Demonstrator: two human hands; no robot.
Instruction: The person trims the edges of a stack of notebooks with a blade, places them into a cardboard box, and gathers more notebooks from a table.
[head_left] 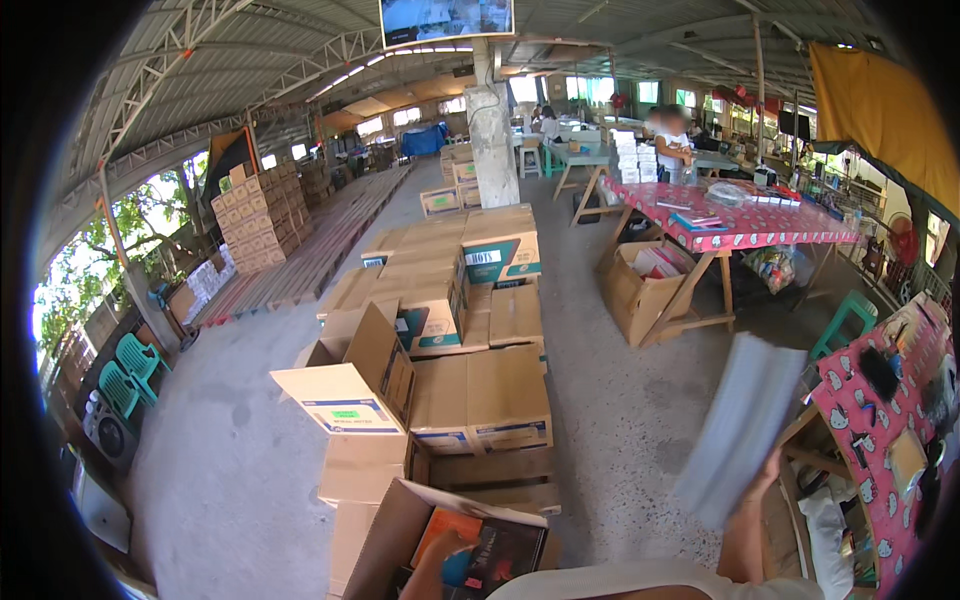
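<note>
My right hand (764, 474) is raised at the lower right and grips the bottom edge of a flat grey-white sheaf (742, 425), which is blurred and tilted upward. My left hand (437, 566) reaches down into an open cardboard box (385, 535) at the bottom middle. It lies over dark and orange book covers (495, 550) inside the box. Its fingers are partly hidden, so I cannot tell whether they hold anything.
Stacked cardboard boxes (470, 395) on wooden pallets fill the concrete floor ahead. A pink patterned table (865, 400) with small items stands at the right, and a red-clothed trestle table (745, 228) farther back. A person (672, 140) stands behind it. Green chairs (130, 365) are at the left.
</note>
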